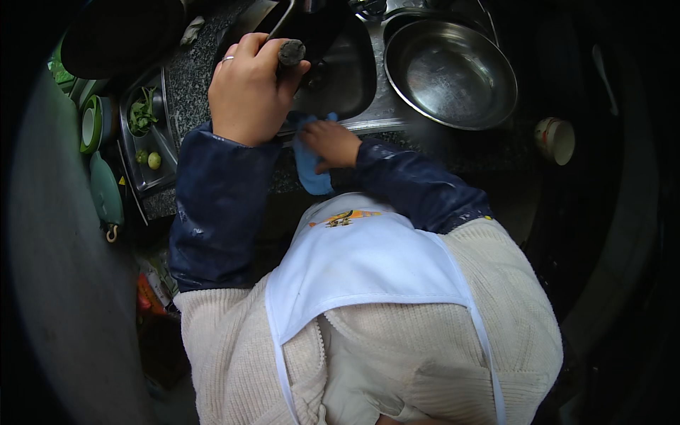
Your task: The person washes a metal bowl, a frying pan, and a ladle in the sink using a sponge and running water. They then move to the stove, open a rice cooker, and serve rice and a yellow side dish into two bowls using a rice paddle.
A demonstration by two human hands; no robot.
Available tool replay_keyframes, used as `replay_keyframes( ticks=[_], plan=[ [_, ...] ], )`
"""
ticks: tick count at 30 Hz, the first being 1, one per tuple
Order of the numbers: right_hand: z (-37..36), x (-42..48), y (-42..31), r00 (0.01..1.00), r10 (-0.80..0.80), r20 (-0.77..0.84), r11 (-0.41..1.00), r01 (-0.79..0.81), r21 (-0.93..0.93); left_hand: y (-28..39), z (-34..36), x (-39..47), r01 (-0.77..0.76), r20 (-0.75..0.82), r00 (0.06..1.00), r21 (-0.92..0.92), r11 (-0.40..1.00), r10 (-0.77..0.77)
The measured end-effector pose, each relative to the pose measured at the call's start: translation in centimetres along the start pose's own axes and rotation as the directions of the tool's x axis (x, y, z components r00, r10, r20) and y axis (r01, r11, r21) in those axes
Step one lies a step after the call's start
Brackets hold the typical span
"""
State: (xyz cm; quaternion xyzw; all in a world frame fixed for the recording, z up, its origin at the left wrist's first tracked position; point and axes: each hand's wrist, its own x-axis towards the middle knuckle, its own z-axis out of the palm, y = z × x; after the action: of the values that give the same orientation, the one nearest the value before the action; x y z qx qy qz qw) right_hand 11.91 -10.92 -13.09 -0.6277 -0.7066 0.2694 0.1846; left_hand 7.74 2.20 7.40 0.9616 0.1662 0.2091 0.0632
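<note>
My left hand (247,87) is raised over the near left part of the steel sink basin (358,79), fingers wrapped around a dark handle (291,52) with a round end. A curved metal piece runs up from beside the handle; what it joins is lost in shadow. Lower down, my right hand (336,142), slightly blurred, presses on a blue cloth (313,178). That cloth lies over the sink's front rim and hangs over the counter edge. Beside the basin, to the right, rests a wide stainless steel bowl (451,74).
At left, a metal tray (164,178) holds leafy greens (142,111) and two small round green fruits (154,160). Green-rimmed bowls (90,123) and a teal pan-like item (106,188) stand by it. A large dark round pan (122,37) looms upper left. A cup (559,141) sits right.
</note>
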Motion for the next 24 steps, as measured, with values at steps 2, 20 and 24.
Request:
replay_keyframes(
  ticks=[2,20,24],
  plan=[
    [-0.7,-3.9,1.3,0.993,0.078,-0.089,0.996,-0.081,-0.035,0.0,0.0,-0.1,-0.003,-0.005,1.000,-0.006,1.000,0.003],
    [-6.7,-30.6,7.4,0.719,0.693,-0.055,0.674,-0.672,-0.307,0.3,-0.3,-0.1,0.046,0.027,0.999,-0.048,0.998,-0.045],
    [-6.5,-32.5,8.4,0.615,0.736,-0.282,0.565,-0.788,-0.243,0.3,-0.6,0.1,0.020,0.035,0.999,-0.026,0.999,-0.019]
  ],
)
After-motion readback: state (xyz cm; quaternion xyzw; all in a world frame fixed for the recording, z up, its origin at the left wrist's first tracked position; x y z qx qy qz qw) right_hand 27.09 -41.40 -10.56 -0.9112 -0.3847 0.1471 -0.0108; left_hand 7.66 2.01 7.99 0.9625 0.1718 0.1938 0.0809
